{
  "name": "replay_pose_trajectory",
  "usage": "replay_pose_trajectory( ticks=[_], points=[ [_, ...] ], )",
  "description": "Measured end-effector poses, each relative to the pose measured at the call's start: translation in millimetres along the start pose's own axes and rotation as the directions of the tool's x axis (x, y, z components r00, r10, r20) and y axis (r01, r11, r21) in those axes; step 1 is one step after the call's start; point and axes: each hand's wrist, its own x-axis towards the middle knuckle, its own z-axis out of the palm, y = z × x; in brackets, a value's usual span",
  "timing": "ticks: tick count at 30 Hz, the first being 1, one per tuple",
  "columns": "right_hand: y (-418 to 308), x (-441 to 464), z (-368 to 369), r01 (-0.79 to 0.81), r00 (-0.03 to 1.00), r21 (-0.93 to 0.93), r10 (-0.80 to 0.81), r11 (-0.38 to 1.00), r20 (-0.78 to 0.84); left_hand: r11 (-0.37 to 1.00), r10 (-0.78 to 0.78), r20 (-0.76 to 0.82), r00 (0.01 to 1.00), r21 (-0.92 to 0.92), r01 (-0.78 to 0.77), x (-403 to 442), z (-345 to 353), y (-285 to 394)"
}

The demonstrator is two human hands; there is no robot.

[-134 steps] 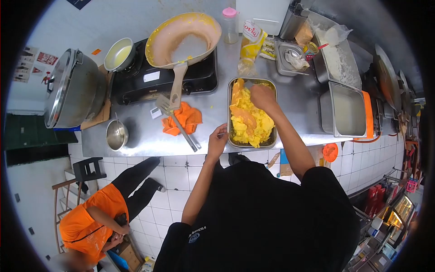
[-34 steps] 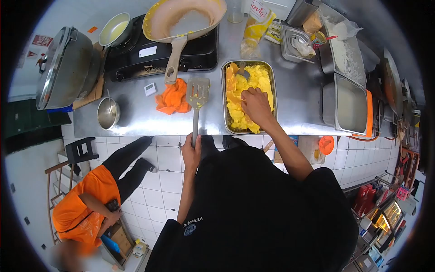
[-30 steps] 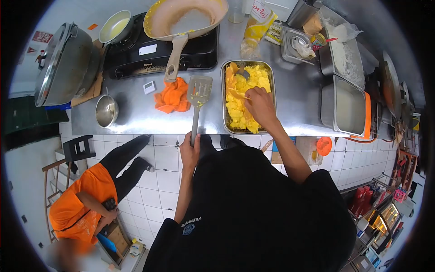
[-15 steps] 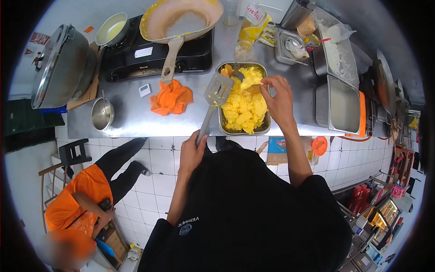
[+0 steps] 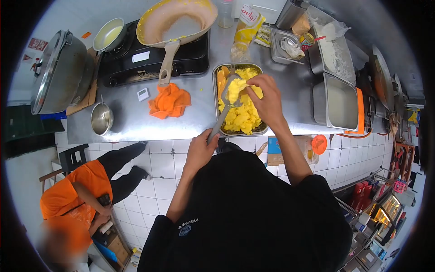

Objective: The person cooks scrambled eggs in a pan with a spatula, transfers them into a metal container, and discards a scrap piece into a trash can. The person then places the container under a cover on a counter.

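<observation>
A wire-rimmed metal tray (image 5: 215,113) near the counter's front edge holds lumps of yellow scrambled egg (image 5: 242,119). My left hand (image 5: 201,149) is closed around the handle of a grey slotted turner (image 5: 219,123). The turner's head is over the tray with a lump of egg on it. My right hand (image 5: 266,100) reaches over the tray's right side, thumb and fingertips pinched together at the edge of that lump. Whatever lies between those fingertips is too small to make out. A flat orange-yellow piece (image 5: 222,78) lies at the tray's upper left.
Behind the tray stands a yellow-and-clear bag (image 5: 247,31). A large pan (image 5: 181,22) rests on the black stove (image 5: 113,68), near an orange cloth (image 5: 169,102), a timer (image 5: 142,94) and a metal bowl (image 5: 102,119). Metal containers (image 5: 337,104) stand right. Another person (image 5: 77,190) sits lower left.
The turner has moved right, from the tray's left edge to over the egg, and now carries a lump. My right hand has shifted slightly left, its fingertips now at the turner's head.
</observation>
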Motion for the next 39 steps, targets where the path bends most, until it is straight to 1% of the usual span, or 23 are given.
replay_pose_trajectory(
  ticks=[4, 7, 9, 12, 13, 15, 16, 18, 21, 22, 24, 27, 30, 32, 33, 34, 37, 39],
  points=[
    [18, -12, 18, 0.001, 1.0, -0.042, 0.0, 0.999, 0.028, 1.0, 0.024, 0.058, 0.998, -0.013, -0.023, 3, 1, -7],
    [27, -19, 22, -0.025, 0.999, -0.11, 0.031, 0.994, 0.045, 0.998, 0.0, 0.071, 0.997, -0.063, 0.004, 2, 1, -6],
    [32, -22, 23, -0.042, 0.997, -0.144, 0.051, 0.989, 0.058, 0.998, 0.015, 0.045, 0.999, -0.06, -0.013, 4, 1, -10],
    [46, -25, 30, -0.103, 0.995, -0.142, 0.104, 0.984, -0.001, 1.0, 0.019, 0.024, 1.0, -0.024, -0.018, 5, 1, -7],
    [49, -24, 31, -0.177, 0.984, -0.116, 0.178, 0.977, -0.004, 1.0, 0.015, 0.017, 1.0, -0.007, -0.015, 5, 0, -6],
    [52, -22, 31, -0.32, 0.947, -0.061, 0.32, 0.945, -0.007, 0.998, 0.02, 0.029, 0.999, -0.054, -0.018, 7, 1, -12],
    [58, -23, 31, -0.337, 0.941, -0.048, 0.337, 0.94, -0.002, 0.997, 0.022, 0.038, 0.999, -0.078, -0.019, 8, 1, -15],
    [67, -21, 30, -0.367, 0.93, -0.022, 0.367, 0.93, 0.007, 0.983, -0.04, 0.108, 0.993, -0.173, 0.058, 10, 2, -19],
    [59, -17, 19, -0.466, 0.884, -0.082, 0.467, 0.881, -0.002, 0.948, -0.128, 0.192, 0.973, -0.264, 0.177, 10, 0, -15],
    [57, -15, 16, -0.467, 0.884, -0.08, 0.467, 0.881, -0.014, 0.934, -0.156, 0.214, 0.964, -0.286, 0.214, 10, -1, -13],
    [55, -14, 10, -0.47, 0.883, -0.075, 0.469, 0.88, -0.035, 0.929, -0.158, 0.216, 0.964, -0.299, 0.219, 10, -2, -15],
    [61, -6, -6, -0.523, 0.851, 0.073, 0.525, 0.849, -0.005, 0.933, -0.144, 0.184, 0.972, -0.302, 0.195, 7, -4, -17],
    [76, 1, -18, -0.59, 0.806, 0.179, 0.584, 0.787, 0.09, 0.949, -0.136, 0.138, 0.981, -0.265, 0.168, 2, -9, -24],
    [72, 2, -24, -0.509, 0.855, -0.095, 0.515, 0.856, 0.065, 0.958, -0.112, 0.101, 0.988, -0.253, 0.135, -3, -12, -31],
    [69, 4, -25, -0.451, 0.877, -0.23, 0.476, 0.862, 0.065, 0.96, -0.095, 0.08, 0.992, -0.257, 0.112, -7, -13, -37],
    [67, 7, -24, -0.438, 0.887, -0.201, 0.458, 0.876, 0.063, 0.961, -0.079, 0.058, 0.995, -0.262, 0.091, -10, -15, -41],
    [63, 15, -11, -0.389, 0.914, -0.141, 0.401, 0.91, 0.069, 0.972, -0.139, 0.02, 0.99, -0.19, 0.14, -21, -26, -33],
    [65, 26, 8, -0.337, 0.934, -0.126, 0.348, 0.933, 0.084, 0.953, -0.198, 0.034, 0.98, -0.228, 0.201, -25, -30, -33]
  ],
)
